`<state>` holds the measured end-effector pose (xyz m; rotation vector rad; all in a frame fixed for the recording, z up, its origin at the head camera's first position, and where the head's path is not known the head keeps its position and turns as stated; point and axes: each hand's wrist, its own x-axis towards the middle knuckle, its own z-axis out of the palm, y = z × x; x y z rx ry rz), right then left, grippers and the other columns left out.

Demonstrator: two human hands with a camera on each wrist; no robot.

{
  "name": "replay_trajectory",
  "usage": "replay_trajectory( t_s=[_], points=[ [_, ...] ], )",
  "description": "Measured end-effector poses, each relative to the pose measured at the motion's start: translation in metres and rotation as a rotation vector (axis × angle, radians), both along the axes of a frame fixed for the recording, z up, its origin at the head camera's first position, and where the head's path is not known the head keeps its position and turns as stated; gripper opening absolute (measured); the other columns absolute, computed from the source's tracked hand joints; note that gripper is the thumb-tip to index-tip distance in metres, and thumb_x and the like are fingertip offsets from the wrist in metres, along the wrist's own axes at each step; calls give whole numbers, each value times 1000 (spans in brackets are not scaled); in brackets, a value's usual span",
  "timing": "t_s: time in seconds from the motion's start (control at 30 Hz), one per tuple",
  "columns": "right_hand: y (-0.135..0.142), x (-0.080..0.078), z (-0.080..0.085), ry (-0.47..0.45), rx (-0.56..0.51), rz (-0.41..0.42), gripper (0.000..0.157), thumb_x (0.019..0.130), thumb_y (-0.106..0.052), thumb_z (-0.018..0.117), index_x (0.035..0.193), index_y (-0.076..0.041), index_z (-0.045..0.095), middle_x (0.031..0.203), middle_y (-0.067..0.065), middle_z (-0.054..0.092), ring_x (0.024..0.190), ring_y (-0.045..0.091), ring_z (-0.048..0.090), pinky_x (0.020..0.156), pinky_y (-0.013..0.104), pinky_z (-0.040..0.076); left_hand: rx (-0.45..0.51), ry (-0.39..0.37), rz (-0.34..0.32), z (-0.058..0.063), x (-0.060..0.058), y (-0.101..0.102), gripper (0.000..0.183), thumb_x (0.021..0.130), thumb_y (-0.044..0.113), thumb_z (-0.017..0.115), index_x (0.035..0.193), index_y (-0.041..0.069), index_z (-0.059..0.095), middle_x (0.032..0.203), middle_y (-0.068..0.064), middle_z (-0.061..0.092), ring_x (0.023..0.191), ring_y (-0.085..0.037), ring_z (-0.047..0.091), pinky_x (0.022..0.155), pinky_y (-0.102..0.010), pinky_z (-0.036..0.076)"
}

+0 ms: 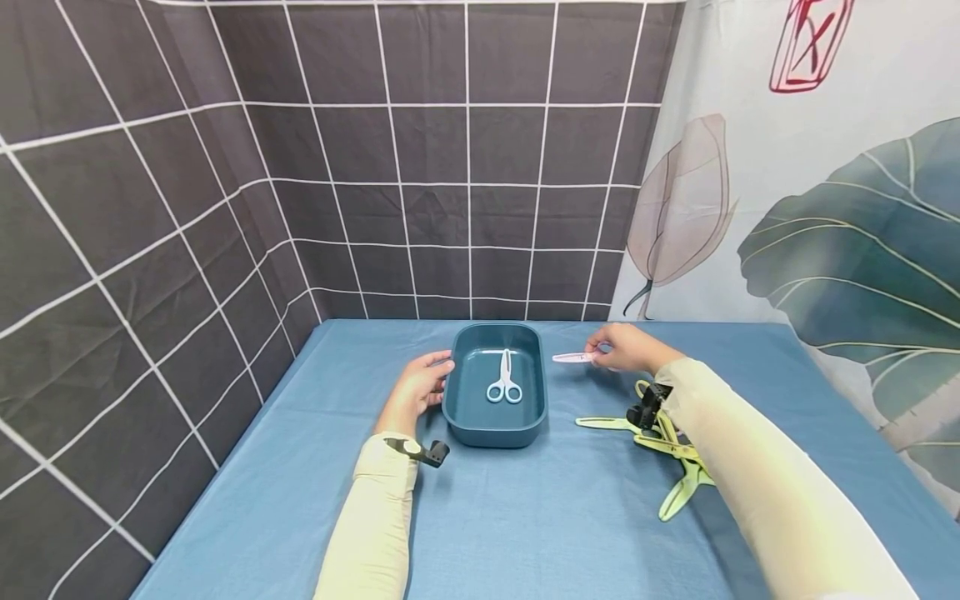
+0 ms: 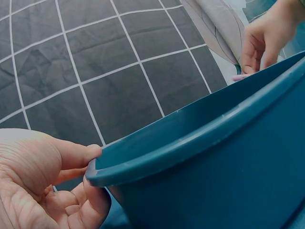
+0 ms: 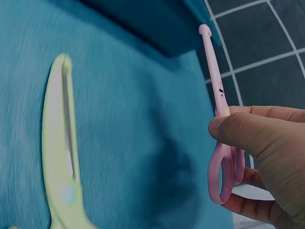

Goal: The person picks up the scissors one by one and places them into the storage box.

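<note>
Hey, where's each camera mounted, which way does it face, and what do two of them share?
Head: on the head, facing forward and down over the blue table and bin; left hand, right hand and both sleeves show.
Left wrist: on the left wrist, facing the bin's rim and dark grid backdrop; left hand large at lower left, right hand at upper right.
Right wrist: on the right wrist, facing pink scissors and green scissors; only the right hand shows.
Shared: both wrist views catch the bin and right hand.

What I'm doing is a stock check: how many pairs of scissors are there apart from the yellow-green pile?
2: the white pair lying in the blue bin, and the pink pair held by the right hand. The right sleeve may hide others.
</note>
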<state>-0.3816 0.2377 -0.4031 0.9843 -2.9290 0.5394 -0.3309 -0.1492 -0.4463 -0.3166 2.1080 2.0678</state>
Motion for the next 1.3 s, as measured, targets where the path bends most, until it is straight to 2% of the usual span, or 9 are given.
replay_trajectory(
  t_s=[0.13, 0.3, 0.53, 0.7, 0.8, 1.03, 1.3],
  points=[
    [-15, -2, 8, 6, -21, 2, 6, 84, -8, 73, 88, -12, 74, 91, 4, 65, 86, 31, 60, 76, 39, 47, -2, 5, 4, 0, 0, -1, 40, 101, 19, 64, 141, 15, 60, 83, -3, 59, 64, -9, 54, 51, -21, 49],
    [-34, -2, 18, 36, -49, 33, 9, 82, -6, 73, 88, -14, 74, 92, 4, 65, 82, 27, 59, 72, 37, 47, 1, 5, 8, 0, 0, -1, 40, 101, 19, 65, 140, 15, 60, 82, -3, 59, 63, -9, 54, 50, -20, 49],
    [-60, 1, 31, 68, -84, 93, 10, 82, -5, 73, 89, -13, 74, 95, 5, 65, 87, 28, 60, 77, 37, 49, 15, -1, 8, 0, 0, -2, 41, 101, 18, 65, 141, 14, 60, 77, -2, 58, 61, -8, 53, 49, -20, 48],
    [-80, 5, 37, 82, -98, 147, 10, 84, -5, 71, 92, -11, 75, 97, 6, 66, 90, 31, 60, 80, 40, 50, 17, 4, 4, 0, -1, -2, 41, 101, 18, 64, 142, 13, 59, 80, -3, 59, 60, -8, 53, 49, -20, 49],
    [-91, 6, 39, 93, -105, 183, 10, 85, -5, 71, 91, -11, 74, 95, 6, 65, 89, 31, 60, 79, 38, 50, 17, 6, 3, -1, -1, -2, 41, 101, 18, 64, 142, 13, 59, 82, -5, 59, 61, -8, 53, 49, -20, 49],
    [-115, 9, 36, 64, -108, 228, 12, 84, -4, 71, 91, -14, 74, 93, 3, 62, 86, 23, 58, 74, 31, 48, 13, 11, 9, 1, 0, -1, 40, 101, 18, 64, 140, 13, 60, 82, -5, 59, 61, -9, 52, 49, -21, 48],
    [-132, 15, 26, 29, -73, 269, 11, 85, -6, 72, 93, -13, 75, 97, 5, 63, 86, 24, 59, 75, 31, 49, 6, 7, 6, 0, 1, 0, 39, 101, 17, 63, 140, 14, 60, 79, -4, 58, 61, -9, 53, 50, -21, 49]
  ],
)
